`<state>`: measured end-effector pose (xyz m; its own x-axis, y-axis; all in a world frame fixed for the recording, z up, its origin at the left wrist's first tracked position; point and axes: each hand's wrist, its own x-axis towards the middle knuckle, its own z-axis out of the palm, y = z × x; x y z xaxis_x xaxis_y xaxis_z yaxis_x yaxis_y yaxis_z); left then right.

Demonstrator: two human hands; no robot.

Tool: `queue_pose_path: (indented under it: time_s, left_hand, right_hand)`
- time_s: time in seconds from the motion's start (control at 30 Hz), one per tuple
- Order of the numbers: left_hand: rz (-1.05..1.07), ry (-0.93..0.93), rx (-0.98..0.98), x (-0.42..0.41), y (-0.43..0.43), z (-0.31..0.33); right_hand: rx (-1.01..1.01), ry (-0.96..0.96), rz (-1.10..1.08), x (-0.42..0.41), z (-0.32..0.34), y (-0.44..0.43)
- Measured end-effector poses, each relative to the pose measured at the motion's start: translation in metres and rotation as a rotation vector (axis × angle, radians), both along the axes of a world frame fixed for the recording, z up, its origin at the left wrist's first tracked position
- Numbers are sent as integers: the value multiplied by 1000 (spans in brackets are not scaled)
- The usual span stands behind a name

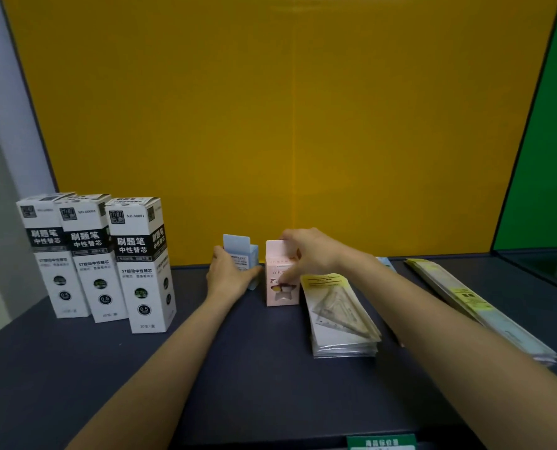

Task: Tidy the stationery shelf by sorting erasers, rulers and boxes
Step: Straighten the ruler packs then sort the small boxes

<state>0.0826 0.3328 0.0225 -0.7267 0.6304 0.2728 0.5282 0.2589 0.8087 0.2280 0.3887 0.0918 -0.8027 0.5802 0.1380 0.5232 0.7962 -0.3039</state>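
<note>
Price label: a green tag is fixed to the front edge of the shelf, nearest the camera.
Left hand: its grip is closed round the blue box, with the thumb laid on the front face and the fingers wrapped behind the left side.
Blue box: it is stood upright near the back of the shelf, long axis vertical, top flap raised.
Right hand: its grip is pinched on the pink box, fingers over the top and thumb pressed on the front face.
Pink box: it is stood upright just right of the blue box, long axis vertical, star-shaped window turned to the camera.
Set-square packets: a flat stack is laid just beside the pink box, long axis running back to front.
Ruler packets: these are laid flat at far right, long axis slanting from the back towards the right front.
Refill boxes: three white boxes are stood upright at left.
</note>
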Motion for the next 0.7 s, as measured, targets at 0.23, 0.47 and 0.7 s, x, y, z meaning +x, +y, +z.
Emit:
queue_pose_path:
  time_s: [0.23, 0.47, 0.7]
  left_hand:
    - [-183, -145, 267, -2, -20, 20]
    - [-447, -163, 430, 38, -33, 56]
    - [-832, -179, 413, 136, -26, 78]
  right_hand:
    - [-57, 290, 16, 28, 21, -8]
    - [-46, 458, -69, 107, 40, -19]
    - [-47, 462, -160, 224, 41, -22]
